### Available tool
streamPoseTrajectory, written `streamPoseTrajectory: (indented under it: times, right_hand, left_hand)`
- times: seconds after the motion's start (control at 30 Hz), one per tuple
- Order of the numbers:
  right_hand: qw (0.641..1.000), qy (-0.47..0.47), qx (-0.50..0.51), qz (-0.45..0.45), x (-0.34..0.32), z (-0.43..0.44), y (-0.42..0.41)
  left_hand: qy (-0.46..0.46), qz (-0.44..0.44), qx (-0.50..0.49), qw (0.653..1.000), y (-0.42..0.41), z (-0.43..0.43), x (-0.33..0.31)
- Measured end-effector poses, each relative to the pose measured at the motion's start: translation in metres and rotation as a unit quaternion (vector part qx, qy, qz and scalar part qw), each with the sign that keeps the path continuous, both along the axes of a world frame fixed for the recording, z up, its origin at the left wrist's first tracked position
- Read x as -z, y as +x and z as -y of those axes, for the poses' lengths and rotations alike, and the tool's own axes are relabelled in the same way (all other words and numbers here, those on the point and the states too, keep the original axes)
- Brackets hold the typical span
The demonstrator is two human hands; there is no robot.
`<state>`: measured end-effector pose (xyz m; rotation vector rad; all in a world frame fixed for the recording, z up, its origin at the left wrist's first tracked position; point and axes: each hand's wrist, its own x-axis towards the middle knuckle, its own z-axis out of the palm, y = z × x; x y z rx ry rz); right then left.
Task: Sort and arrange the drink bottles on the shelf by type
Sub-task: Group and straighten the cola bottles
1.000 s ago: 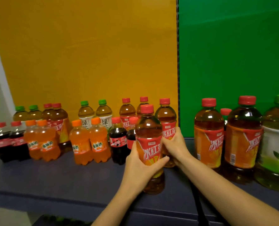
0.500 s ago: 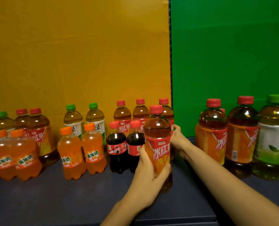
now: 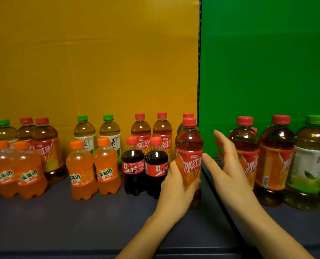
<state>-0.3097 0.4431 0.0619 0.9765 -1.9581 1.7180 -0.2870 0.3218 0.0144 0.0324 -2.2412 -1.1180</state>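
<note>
My left hand (image 3: pixel 176 187) grips a red-capped iced black tea bottle (image 3: pixel 189 157) that stands upright on the dark shelf (image 3: pixel 80 221), just right of two cola bottles (image 3: pixel 145 169). My right hand (image 3: pixel 224 165) hovers open beside it, fingers straight, holding nothing. Behind the held bottle stand more black tea bottles (image 3: pixel 151 133). Two green tea bottles (image 3: pixel 97 133) and two orange soda bottles (image 3: pixel 93 169) stand further left. On the right stand two black tea bottles (image 3: pixel 260 156) and a green tea bottle (image 3: pixel 312 161).
At the far left are more orange sodas (image 3: pixel 17 171), black tea bottles (image 3: pixel 45 144) and green tea bottles (image 3: pixel 3 129). A yellow back panel (image 3: pixel 91 53) meets a green one (image 3: pixel 267 53) at a dark seam. The shelf's front strip is bare.
My right hand has let go of the rear black tea bottle and drawn back, open. My left hand has slid its bottle back and right, next to the colas. The view shifted right.
</note>
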Motion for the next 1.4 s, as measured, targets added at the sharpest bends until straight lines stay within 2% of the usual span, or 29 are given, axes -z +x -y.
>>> streamPoseTrajectory:
  times: [0.1,0.2,0.33,0.43,0.57,0.67,0.97,1.17,1.4]
  right_hand:
    - [0.997,-0.014,0.029,-0.076,0.003,0.004,0.011]
    - [0.998,0.001,-0.007,-0.069,0.006,0.017,0.022]
    - [0.996,0.047,-0.059,-0.044,0.018,0.044,0.028]
    - [0.992,0.103,-0.049,-0.056,0.027,0.069,0.026]
    - [0.993,0.109,-0.002,-0.05,0.034,0.097,0.018]
    - [0.994,0.104,0.025,-0.032,0.039,0.112,0.012]
    - [0.989,0.089,0.052,0.109,0.057,0.132,-0.005]
    - [0.99,0.097,0.054,0.092,0.062,0.124,0.005]
    - [0.993,0.087,0.009,0.073,0.061,0.1,0.035]
  left_hand:
    - [-0.001,-0.01,0.0,1.0,0.004,0.003,-0.004]
    - [0.01,-0.042,-0.028,0.999,0.027,0.017,-0.008]
    - [-0.013,-0.131,-0.143,0.981,0.054,0.058,-0.011]
    - [-0.021,-0.117,-0.177,0.977,0.051,0.087,-0.011]
    - [-0.012,-0.044,-0.152,0.987,0.035,0.095,-0.007]
    - [-0.004,-0.022,-0.155,0.988,0.023,0.099,-0.005]
    - [0.084,0.002,-0.11,0.99,0.014,0.113,0.003]
    - [0.065,-0.001,-0.081,0.995,0.032,0.123,0.007]
    - [0.115,-0.016,-0.005,0.993,0.067,0.115,0.003]
